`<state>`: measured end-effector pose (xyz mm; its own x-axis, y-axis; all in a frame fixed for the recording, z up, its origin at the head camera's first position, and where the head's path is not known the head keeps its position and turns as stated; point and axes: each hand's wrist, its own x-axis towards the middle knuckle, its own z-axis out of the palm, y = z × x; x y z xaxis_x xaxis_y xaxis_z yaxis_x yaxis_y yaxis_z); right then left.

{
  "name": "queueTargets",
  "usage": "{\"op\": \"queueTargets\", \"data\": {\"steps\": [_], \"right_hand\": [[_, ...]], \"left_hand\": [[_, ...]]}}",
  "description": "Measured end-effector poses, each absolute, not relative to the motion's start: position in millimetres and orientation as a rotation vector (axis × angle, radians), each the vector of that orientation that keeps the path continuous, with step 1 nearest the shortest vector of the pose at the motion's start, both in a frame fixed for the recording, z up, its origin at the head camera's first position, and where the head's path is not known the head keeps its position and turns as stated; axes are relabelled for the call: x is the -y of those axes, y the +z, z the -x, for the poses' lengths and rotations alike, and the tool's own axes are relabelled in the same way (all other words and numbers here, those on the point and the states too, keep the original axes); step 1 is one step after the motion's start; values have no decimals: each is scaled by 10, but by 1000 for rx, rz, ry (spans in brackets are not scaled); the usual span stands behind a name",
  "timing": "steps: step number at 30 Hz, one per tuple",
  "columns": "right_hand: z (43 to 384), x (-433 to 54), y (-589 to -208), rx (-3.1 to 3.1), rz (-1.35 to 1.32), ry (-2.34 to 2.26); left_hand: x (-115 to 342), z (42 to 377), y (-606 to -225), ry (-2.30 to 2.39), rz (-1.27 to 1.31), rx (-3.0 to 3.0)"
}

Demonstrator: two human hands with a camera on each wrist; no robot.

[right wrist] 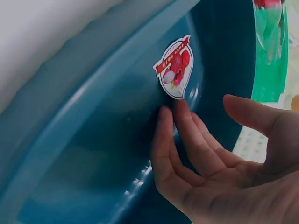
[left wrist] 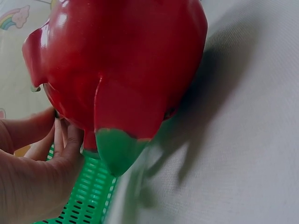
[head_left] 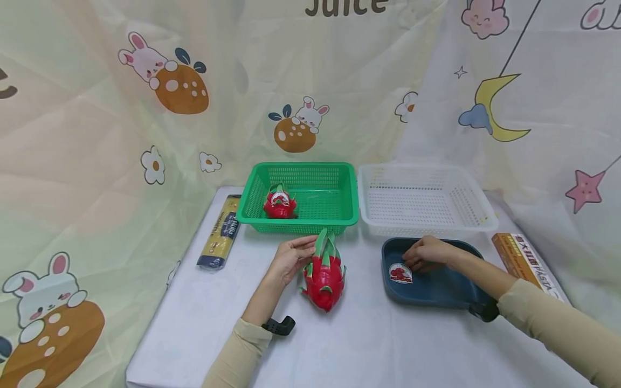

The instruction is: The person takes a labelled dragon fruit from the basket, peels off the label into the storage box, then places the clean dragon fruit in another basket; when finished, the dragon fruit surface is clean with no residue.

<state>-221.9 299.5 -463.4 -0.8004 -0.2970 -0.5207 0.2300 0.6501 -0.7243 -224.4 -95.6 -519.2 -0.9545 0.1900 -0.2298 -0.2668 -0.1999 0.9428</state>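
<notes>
Down on the white-covered desk (head_left: 204, 334), my two hands were busy. My left hand (head_left: 288, 258) touched a big red dragon fruit (head_left: 325, 277) near its long green leaves. The dragon fruit lay on the desk just in front of the green basket (head_left: 310, 221), with its leaves toward that basket and its red end toward me. The thumb and fingers (left wrist: 60, 135) of that hand were bent close together at its side, but I could not tell if they were pinching a bit of it.

My right hand (head_left: 429, 254) was inside the blue tray (head_left: 436, 296). Its fingers were a little bent, and its thumb was spread away from them. The fingertips were right at the pointy end of a sticker (head_left: 400, 273) with a picture of dragon fruits. That sticker was in the left part of the tray.

Another dragon fruit (head_left: 279, 211) sat in the left part of the green basket. Right beside that basket was a white basket (head_left: 417, 194), behind the tray. A gold packet (head_left: 220, 231) lay on the left, and a pasta box (head_left: 526, 264) lay on the right.
</notes>
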Motion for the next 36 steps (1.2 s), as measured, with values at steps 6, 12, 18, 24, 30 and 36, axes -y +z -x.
{"op": "queueTargets", "data": {"steps": [6, 12, 18, 24, 30, 36], "right_hand": [[2093, -2906, -4549, -2492, 234, -887], [2051, -2906, -4515, -2552, 249, -848], [2056, -2922, -4399, -2560, 219, -985], [1992, -2776, -4209, -2587, 232, -1105], [1976, -2545, -4108, -2499, 253, -1286], [1934, -2292, -4121, -2404, 323, -1389]], "left_hand": [[957, 2235, -5189, 2226, 81, -1779], [952, 2241, -5208, 2226, 82, -1768], [952, 2244, -5189, 2226, 78, -1767], [948, 2241, -5163, 2224, 85, -1774], [936, 2244, -5153, 2215, 95, -1770], [927, 2241, -5162, 2209, 94, -1763]]}}
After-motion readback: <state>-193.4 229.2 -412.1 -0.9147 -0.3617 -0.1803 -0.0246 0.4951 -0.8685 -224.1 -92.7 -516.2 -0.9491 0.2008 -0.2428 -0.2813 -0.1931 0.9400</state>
